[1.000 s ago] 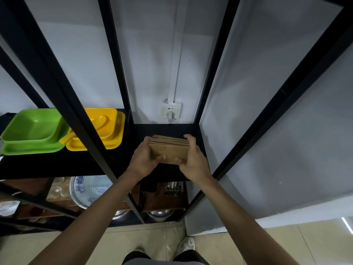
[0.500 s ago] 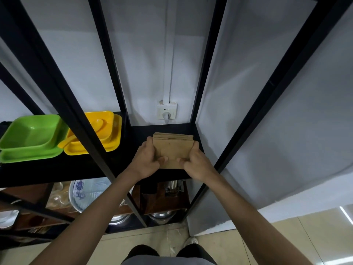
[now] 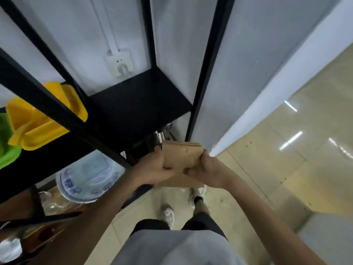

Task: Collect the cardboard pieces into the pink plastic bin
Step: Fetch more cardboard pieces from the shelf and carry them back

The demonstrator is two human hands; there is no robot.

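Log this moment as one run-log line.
phase: carry | left hand + right hand: grip on cardboard stack | stack: clear of black shelf | pink bin: not in view

Matt cardboard, matt black rack, glossy plastic and tile

The cardboard (image 3: 182, 155) is plain brown, matt and smooth-faced, its stacked edges showing thin layers. Left of it, the rack (image 3: 141, 106) looks like black-painted metal with a dull finish; on the rack, the yellow tray (image 3: 44, 129) and green tray (image 3: 7, 152) are smooth, shiny plastic. Right of the cardboard, the floor (image 3: 286, 159) is glossy beige tile reflecting lights.
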